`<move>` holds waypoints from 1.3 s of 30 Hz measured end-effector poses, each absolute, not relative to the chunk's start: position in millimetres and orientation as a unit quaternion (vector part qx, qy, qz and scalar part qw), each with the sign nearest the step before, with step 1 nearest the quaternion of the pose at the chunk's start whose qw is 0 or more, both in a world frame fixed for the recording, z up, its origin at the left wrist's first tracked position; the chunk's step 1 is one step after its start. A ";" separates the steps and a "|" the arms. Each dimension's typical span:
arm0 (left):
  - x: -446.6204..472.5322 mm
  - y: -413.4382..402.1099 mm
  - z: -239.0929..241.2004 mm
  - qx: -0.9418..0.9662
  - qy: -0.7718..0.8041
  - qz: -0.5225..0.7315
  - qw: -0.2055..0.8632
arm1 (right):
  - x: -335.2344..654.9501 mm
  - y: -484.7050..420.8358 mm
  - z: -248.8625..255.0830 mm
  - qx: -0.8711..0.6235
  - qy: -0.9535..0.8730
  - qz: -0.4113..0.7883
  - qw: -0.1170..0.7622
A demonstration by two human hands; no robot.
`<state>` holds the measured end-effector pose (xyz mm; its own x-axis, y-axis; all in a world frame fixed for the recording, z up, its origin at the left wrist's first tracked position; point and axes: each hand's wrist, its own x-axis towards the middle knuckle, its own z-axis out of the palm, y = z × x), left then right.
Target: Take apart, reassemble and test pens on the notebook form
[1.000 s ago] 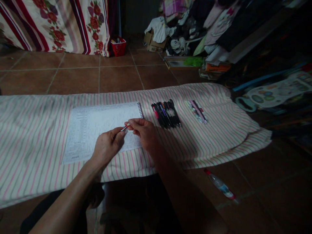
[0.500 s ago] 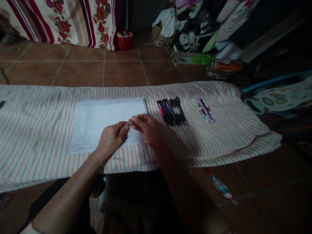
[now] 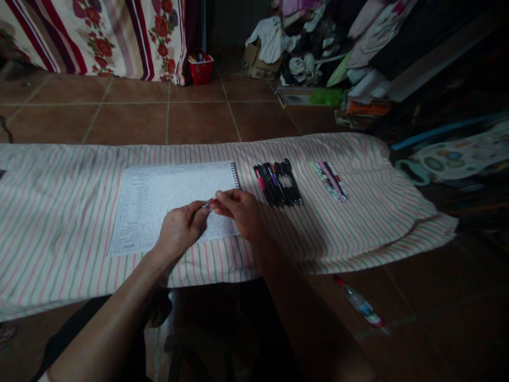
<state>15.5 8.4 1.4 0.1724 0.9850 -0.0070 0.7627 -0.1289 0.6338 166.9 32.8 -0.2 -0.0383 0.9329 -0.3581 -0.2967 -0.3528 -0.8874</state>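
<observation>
Between my two hands is a thin pen [image 3: 208, 202], silvery with a red part, mostly covered by fingers. My left hand [image 3: 181, 225] pinches its near end, while my right hand [image 3: 238, 209] grips the red end with thumb and fingertips. Both hands are over the lower right of a spiral-bound notebook [image 3: 186, 183] whose page carries dense writing or print. Right of the notebook lies a row of several dark pens [image 3: 278, 183], some with red or purple parts. Farther right, a small group of pastel pens [image 3: 331, 181] rests side by side.
A striped cloth [image 3: 71, 212] covers the long table. On the tiled floor, a plastic bottle [image 3: 360, 302] lies at the near right. Beyond the table stand a red basket [image 3: 201, 69] and a cardboard box [image 3: 260, 61] with clothes. A patterned chair-like object [image 3: 453, 159] is at the right.
The hands keep the same hold on the pen, with only slight finger movement. The whole view has shifted a little.
</observation>
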 end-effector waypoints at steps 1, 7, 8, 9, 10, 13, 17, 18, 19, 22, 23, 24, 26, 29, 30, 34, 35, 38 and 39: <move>15.3 8.3 1.4 0.721 0.607 0.212 0.257 | 167.8 33.3 -0.9 -0.514 -0.322 0.637 0.475; 13.2 9.2 3.0 0.720 0.606 0.196 0.274 | 171.7 34.1 -0.4 -0.498 -0.333 0.648 0.470; 13.3 9.3 3.2 0.720 0.606 0.198 0.274 | 171.9 33.8 0.2 -0.494 -0.325 0.658 0.465; 13.7 9.4 3.3 0.720 0.607 0.200 0.271 | 172.0 33.4 0.6 -0.491 -0.316 0.668 0.461; 14.1 9.5 3.5 0.721 0.607 0.202 0.265 | 172.1 33.2 0.7 -0.489 -0.309 0.676 0.457; 15.6 9.0 4.0 0.731 0.610 0.192 0.239 | 171.6 33.5 -0.6 -0.501 -0.310 0.668 0.455; 15.5 8.2 4.9 0.739 0.608 0.175 0.231 | 170.6 34.9 -2.7 -0.514 -0.333 0.634 0.473; 15.2 8.3 4.8 0.736 0.606 0.179 0.241 | 170.5 34.9 -2.3 -0.511 -0.336 0.631 0.478; 14.8 8.5 4.6 0.732 0.605 0.185 0.253 | 170.6 34.7 -1.5 -0.506 -0.339 0.631 0.481; 14.0 9.4 3.3 0.718 0.604 0.201 0.282 | 171.7 33.1 2.8 -0.489 -0.340 0.652 0.470; 13.9 9.6 2.8 0.717 0.604 0.204 0.282 | 172.2 32.6 4.1 -0.485 -0.335 0.661 0.464; 13.9 9.6 2.4 0.718 0.604 0.205 0.277 | 172.7 32.1 5.1 -0.483 -0.328 0.670 0.459; 14.3 9.2 2.0 0.726 0.603 0.205 0.260 | 173.5 31.8 5.3 -0.493 -0.318 0.672 0.452; 15.3 7.9 2.9 0.746 0.599 0.182 0.228 | 174.6 33.1 1.9 -0.524 -0.348 0.636 0.447; 15.5 7.5 3.5 0.751 0.597 0.175 0.221 | 175.0 33.9 0.5 -0.533 -0.368 0.617 0.447; 15.5 7.1 5.5 0.756 0.594 0.164 0.220 | 176.8 36.9 -2.8 -0.547 -0.435 0.554 0.452; 15.3 7.3 5.7 0.754 0.596 0.164 0.225 | 177.4 37.3 -2.8 -0.545 -0.442 0.550 0.452; 14.9 8.2 5.4 0.747 0.600 0.165 0.233 | 178.9 37.1 -1.0 -0.532 -0.441 0.569 0.447; 14.9 8.5 5.3 0.747 0.601 0.166 0.231 | 179.2 36.6 0.0 -0.527 -0.434 0.578 0.447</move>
